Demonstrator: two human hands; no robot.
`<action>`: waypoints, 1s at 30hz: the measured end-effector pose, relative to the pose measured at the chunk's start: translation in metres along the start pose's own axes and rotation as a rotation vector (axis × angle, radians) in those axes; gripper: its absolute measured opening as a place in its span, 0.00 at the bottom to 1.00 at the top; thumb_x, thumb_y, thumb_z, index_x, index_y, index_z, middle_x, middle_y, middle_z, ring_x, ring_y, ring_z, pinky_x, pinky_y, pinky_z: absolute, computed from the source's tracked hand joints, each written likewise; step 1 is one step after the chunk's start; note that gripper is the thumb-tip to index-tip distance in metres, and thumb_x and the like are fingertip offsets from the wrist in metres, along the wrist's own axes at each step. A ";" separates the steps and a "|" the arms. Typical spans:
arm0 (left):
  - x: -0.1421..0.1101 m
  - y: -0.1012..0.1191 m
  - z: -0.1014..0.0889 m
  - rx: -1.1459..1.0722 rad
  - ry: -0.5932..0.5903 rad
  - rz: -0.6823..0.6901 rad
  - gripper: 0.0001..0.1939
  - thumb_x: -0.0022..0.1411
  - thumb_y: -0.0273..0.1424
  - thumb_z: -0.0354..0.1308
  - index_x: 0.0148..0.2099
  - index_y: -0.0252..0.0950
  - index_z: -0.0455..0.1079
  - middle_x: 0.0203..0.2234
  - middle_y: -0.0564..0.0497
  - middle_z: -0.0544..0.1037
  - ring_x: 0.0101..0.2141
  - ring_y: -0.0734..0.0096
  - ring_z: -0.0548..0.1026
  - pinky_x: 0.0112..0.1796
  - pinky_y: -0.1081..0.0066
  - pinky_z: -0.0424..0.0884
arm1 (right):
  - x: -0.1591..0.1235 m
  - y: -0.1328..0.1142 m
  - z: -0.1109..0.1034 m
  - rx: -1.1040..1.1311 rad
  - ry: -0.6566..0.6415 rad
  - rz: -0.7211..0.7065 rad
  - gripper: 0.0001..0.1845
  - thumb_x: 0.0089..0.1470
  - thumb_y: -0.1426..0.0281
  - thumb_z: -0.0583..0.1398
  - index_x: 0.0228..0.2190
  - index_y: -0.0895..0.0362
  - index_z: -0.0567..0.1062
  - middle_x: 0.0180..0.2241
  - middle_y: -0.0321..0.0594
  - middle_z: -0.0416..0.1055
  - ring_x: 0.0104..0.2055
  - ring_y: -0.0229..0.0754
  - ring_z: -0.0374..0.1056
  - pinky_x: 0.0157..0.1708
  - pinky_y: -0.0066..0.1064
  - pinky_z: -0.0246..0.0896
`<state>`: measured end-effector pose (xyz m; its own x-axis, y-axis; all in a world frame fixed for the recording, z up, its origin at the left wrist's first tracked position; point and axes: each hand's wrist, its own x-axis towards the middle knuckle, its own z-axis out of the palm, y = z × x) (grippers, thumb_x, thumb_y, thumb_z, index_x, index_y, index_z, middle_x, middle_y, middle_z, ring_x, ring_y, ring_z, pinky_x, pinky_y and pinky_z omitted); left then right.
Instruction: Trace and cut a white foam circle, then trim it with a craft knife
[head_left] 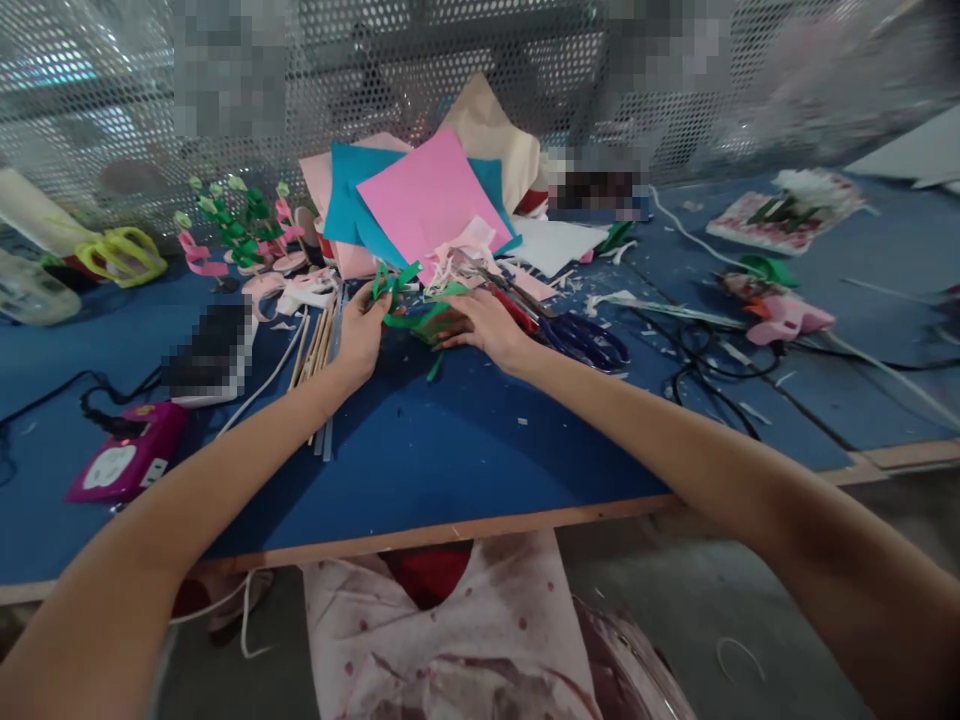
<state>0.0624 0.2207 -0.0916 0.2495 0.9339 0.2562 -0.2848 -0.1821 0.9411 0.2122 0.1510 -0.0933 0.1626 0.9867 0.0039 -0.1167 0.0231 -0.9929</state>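
Both my arms reach forward over a blue table. My left hand pinches green paper strips near their curled ends. My right hand lies over a small heap of green scraps, fingers curled down on them. Just behind the hands is a pile of coloured sheets, a pink sheet on top of a teal sheet and a beige one. Dark-handled scissors lie right of my right hand, with red-handled ones beside them.
Thin wooden sticks lie left of my left hand. Paper flowers on green stems stand at the back left, yellow scissors farther left. A magenta device and black cables lie on the table. A perforated metal screen closes the back.
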 end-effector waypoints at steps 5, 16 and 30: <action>-0.008 -0.001 0.000 0.039 -0.102 0.059 0.10 0.55 0.36 0.58 0.38 0.38 0.70 0.38 0.50 0.75 0.45 0.66 0.73 0.45 0.67 0.71 | -0.019 -0.005 -0.008 0.131 -0.122 0.016 0.07 0.50 0.66 0.59 0.30 0.58 0.69 0.23 0.38 0.72 0.26 0.37 0.71 0.30 0.30 0.70; -0.029 0.012 0.004 0.431 -0.379 0.455 0.16 0.59 0.33 0.55 0.50 0.40 0.71 0.42 0.47 0.72 0.45 0.65 0.69 0.51 0.63 0.64 | -0.031 -0.005 -0.013 0.066 -0.393 -0.130 0.30 0.38 0.54 0.67 0.41 0.58 0.73 0.40 0.45 0.75 0.29 0.41 0.74 0.28 0.31 0.70; -0.027 0.008 0.008 0.157 -0.248 0.108 0.16 0.65 0.39 0.46 0.49 0.43 0.70 0.43 0.50 0.75 0.51 0.66 0.69 0.50 0.67 0.67 | -0.019 0.002 -0.018 0.124 -0.081 -0.040 0.20 0.34 0.65 0.71 0.32 0.58 0.76 0.27 0.35 0.75 0.24 0.31 0.69 0.23 0.22 0.67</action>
<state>0.0608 0.1914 -0.0889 0.4490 0.8067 0.3842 -0.1802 -0.3394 0.9232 0.2265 0.1290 -0.0971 0.0905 0.9942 0.0581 -0.2322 0.0778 -0.9695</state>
